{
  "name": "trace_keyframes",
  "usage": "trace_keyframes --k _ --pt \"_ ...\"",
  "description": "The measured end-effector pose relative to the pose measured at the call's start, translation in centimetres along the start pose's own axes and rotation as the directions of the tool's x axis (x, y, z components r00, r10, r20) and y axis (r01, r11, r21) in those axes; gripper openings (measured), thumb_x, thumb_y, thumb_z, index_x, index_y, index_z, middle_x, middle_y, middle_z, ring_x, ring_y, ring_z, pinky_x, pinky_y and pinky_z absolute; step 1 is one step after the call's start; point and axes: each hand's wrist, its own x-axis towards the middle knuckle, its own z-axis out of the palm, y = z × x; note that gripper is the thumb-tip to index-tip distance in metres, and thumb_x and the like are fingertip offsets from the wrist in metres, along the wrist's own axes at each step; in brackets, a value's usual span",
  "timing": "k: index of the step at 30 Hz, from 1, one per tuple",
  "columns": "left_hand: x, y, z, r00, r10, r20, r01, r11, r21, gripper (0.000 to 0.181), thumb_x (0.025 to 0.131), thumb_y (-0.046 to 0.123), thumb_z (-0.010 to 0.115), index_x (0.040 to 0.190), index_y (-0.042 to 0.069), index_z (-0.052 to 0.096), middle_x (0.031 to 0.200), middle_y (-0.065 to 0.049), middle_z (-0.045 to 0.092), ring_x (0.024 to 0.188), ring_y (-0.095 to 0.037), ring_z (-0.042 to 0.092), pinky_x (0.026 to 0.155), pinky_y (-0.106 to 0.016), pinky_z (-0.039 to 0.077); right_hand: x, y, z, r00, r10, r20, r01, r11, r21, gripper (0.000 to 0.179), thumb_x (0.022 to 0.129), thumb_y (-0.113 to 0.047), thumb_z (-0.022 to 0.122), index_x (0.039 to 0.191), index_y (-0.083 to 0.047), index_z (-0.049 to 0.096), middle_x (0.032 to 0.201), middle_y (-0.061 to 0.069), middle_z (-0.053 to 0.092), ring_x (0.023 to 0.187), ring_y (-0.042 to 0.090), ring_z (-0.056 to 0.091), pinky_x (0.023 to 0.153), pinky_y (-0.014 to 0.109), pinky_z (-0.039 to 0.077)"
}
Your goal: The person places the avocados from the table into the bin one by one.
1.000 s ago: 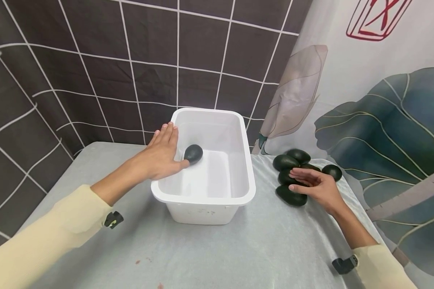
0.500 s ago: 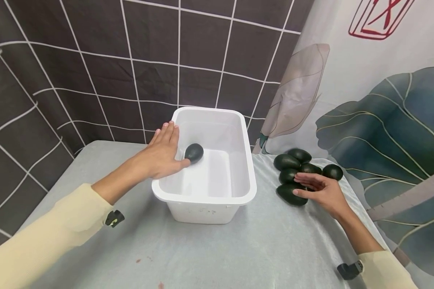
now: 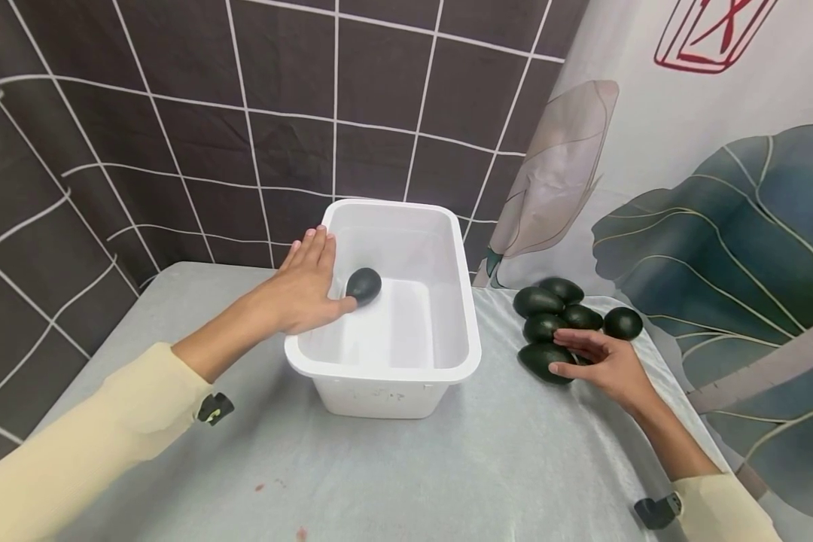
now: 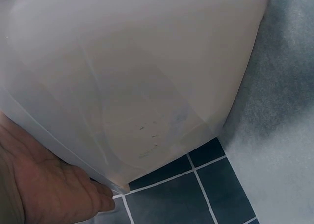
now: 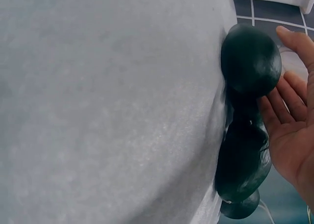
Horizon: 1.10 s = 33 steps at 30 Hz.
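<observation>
white tub is smooth plastic, front scuffed. dark oval pieces smooth, glossy. worktop cloth faint sheen, grid backdrop matt fabric.

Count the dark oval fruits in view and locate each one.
7 visible: one fruit inside the white tub; six near the right hand: a back pair, a middle pair, a front one, a rightmost one. The hand may hide more.

2 arms: left hand outstretched (right hand curved).
</observation>
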Motion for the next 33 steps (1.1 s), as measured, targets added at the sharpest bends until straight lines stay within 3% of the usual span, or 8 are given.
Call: trace_keyframes --k 7,13,15,19,23,33 --pt "-0.1 0.1 -0.2 1.0 0.004 -0.001 -0.004 1.0 -0.002 0.11 0.109 0.053 0.056 0.175 -0.013 -0.002 0.186 -0.032 -0.015 0.176 -0.048 -0.014 0.145 -0.061 -0.005 0.0 0.6 0.5 0.998 -0.064 -0.022 0.063 0.997 -0.046 0.062 0.086 -0.015 0.101 0.141 -0.001 0.075 0.127 -0.021 0.078 0.115 -0.019 0.068 0.1 0.002 0.053" --pt "-0.1 0.0 -0.2 1.0 0.0 -0.001 0.0 1.0 -0.003 0.11 0.109 0.053 0.056 0.175 -0.013 -0.002 0.186 -0.032 -0.015 0.176 -0.048 -0.015 0.145 -0.061 -0.005 -0.1 0.7 1.0 0.994 -0.11 0.002 0.109 0.987 -0.122 0.069 0.079 -0.016 0.106 0.141 -0.004 0.077 0.139 0.015 0.079 0.116 -0.025 0.06 0.099 0.0 0.05" --pt "-0.1 0.0 -0.2 1.0 0.001 -0.002 -0.001 1.0 -0.004 0.11 0.109 0.053 0.056 0.175 -0.013 -0.002 0.186 -0.032 -0.015 0.176 -0.048 -0.014 0.145 -0.061 -0.005 -0.1 0.7 1.1 0.993 -0.117 0.01 0.117 0.978 -0.17 0.071 0.077 -0.019 0.107 0.141 -0.007 0.078 0.141 0.021 0.077 0.114 -0.025 0.057 0.096 -0.001 0.049" --pt "0.0 0.0 -0.1 1.0 0.004 -0.002 -0.004 1.0 -0.003 0.11 0.108 0.052 0.056 0.175 -0.013 -0.002 0.186 -0.032 -0.015 0.176 -0.048 -0.014 0.145 -0.06 -0.005 -0.2 1.0 1.4 0.994 -0.105 0.012 0.104 0.957 -0.269 0.073 0.073 -0.027 0.109 0.139 -0.014 0.08 0.14 0.02 0.078 0.102 -0.014 0.057 0.085 0.004 0.047" --pt "0.0 0.0 -0.1 1.0 0.004 -0.001 -0.004 1.0 -0.005 0.11 0.108 0.052 0.056 0.175 -0.013 -0.002 0.186 -0.032 -0.015 0.177 -0.048 -0.013 0.145 -0.06 -0.005 0.0 1.0 1.5 0.997 -0.078 0.015 0.079 0.95 -0.304 0.073 0.074 -0.032 0.108 0.14 -0.016 0.08 0.14 0.018 0.078 0.097 0.0 0.057 0.081 0.012 0.047" --pt "-0.1 0.0 0.0 1.0 0.002 -0.004 -0.002 1.0 -0.01 0.11 0.108 0.052 0.057 0.175 -0.013 -0.001 0.186 -0.032 -0.015 0.177 -0.048 -0.013 0.145 -0.06 -0.005 0.3 0.7 1.3 0.998 -0.024 0.054 0.04 0.947 -0.319 0.075 0.076 -0.036 0.107 0.143 -0.015 0.079 0.128 0.015 0.078 0.086 0.01 0.053 0.075 0.022 0.044"
